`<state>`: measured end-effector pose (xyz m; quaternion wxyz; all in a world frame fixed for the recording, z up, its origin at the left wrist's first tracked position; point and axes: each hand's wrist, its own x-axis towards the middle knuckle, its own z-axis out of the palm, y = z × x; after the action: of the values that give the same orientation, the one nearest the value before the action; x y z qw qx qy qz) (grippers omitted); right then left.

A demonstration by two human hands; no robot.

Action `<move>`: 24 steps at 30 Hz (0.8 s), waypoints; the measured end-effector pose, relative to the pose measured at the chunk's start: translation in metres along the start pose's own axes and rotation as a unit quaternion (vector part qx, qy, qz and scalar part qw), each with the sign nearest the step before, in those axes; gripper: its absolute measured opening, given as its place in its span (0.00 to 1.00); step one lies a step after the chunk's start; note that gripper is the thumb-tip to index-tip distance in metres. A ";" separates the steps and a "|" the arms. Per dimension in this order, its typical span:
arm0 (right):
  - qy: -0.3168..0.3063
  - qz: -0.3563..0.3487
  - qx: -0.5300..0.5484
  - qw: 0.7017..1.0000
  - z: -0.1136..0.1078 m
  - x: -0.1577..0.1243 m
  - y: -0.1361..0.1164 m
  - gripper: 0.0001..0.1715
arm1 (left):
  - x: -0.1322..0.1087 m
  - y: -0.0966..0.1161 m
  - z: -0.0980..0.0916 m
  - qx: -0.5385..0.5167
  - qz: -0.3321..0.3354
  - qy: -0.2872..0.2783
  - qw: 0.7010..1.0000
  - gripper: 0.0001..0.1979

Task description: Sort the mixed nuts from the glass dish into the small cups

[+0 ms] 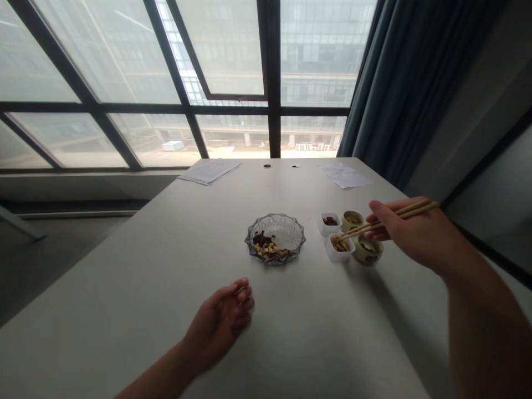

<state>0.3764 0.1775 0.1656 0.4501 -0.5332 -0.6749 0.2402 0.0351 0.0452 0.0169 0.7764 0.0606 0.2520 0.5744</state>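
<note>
A pair of wooden chopsticks [361,229] is gripped by my right hand [409,233]. Their tips reach into the front white plastic cup [339,256], among brownish dried pieces [339,243]. Whether the tips pinch a piece is too small to tell. Behind it stands another white cup [330,228] with dark pieces. Two greenish ceramic cups, a rear one [348,224] and a front one [368,256], stand to the right, partly under my hand. My left hand [222,318] rests on the table with loosely curled fingers, holding nothing, in front of a glass bowl [291,227] with dark and tan dried pieces [269,248].
The white table [158,288] reaches toward the windows. Papers lie at its far left [211,171], and more sheets [346,176] at the far right. Two small round spots, one dark [267,165], sit near the far edge. A blue curtain [386,94] hangs at right.
</note>
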 end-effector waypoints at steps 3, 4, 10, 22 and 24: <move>-0.008 -0.002 -0.023 1.000 0.003 -0.001 0.000 0.20 | 0.000 0.000 0.000 -0.002 0.002 0.001 1.000 0.05; -0.013 -0.013 -0.021 1.000 0.003 -0.002 0.000 0.20 | 0.000 0.000 0.000 -0.002 0.002 0.001 1.000 0.05; 0.019 -0.040 -0.018 0.999 0.004 -0.004 -0.009 0.22 | 0.000 0.000 -0.001 0.000 0.001 -0.004 1.000 0.04; -0.081 -0.066 0.117 0.988 0.088 -0.007 -0.003 0.27 | 0.001 -0.001 0.000 -0.003 0.001 -0.003 1.000 0.04; -0.121 -0.069 0.113 0.984 0.108 -0.010 0.006 0.27 | 0.001 -0.001 -0.001 -0.004 -0.001 -0.004 1.000 0.04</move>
<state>0.2860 0.1868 0.1058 0.4379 -0.3987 -0.7279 0.3458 0.0358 0.0461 0.0153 0.7780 0.0601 0.2467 0.5746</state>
